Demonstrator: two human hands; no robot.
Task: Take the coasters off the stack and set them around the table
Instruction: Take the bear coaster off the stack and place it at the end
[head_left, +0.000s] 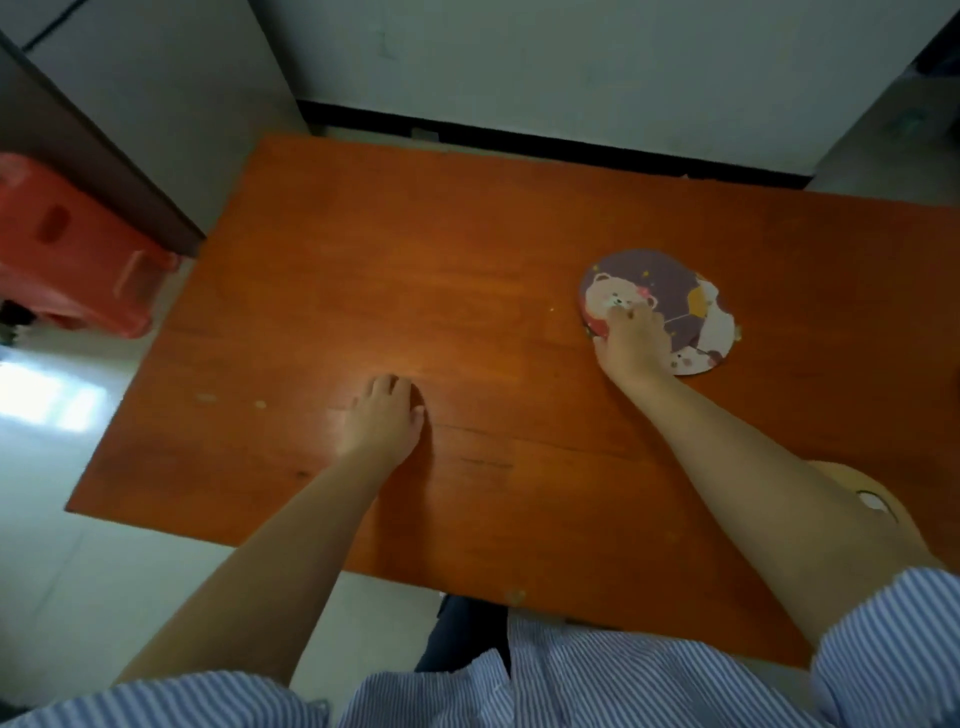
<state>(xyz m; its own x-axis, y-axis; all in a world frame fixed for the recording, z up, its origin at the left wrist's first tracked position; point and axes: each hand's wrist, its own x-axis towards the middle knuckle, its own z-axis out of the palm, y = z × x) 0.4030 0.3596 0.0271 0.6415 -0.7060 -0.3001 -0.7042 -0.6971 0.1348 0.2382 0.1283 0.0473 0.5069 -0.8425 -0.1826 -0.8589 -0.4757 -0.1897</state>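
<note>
Big rectangular orange-brown wooden table (467, 270) fills most of the view, scuffed w/ a few pale spots near its left side and front edge. Pale tiled floor (62, 571) around it, white wall w/ dark baseboard behind. Red plastic stool (72, 249) sits on the floor off the table's left edge, well apart from both hands. Blue-and-white striped shirt (597, 680) runs along the bottom, sleeves pushed up on both arms.

Stack of round cartoon-bear coasters (670, 296), purple and white print, lies flat on the right half of the table; discs are slightly offset, so lower edges peek out to the right and front. How many: can't tell. Another round yellowish coaster (852, 488) lies near the front right, mostly hidden under the right forearm.

Right hand (631, 338) rests on the stack's near-left part, fingers curled onto the top disc by the bear face; whether it's pinching an edge or just pressing, can't tell. Left hand (387, 415) lies palm down on bare wood near table centre, fingers loosely bent, holding nothing.
</note>
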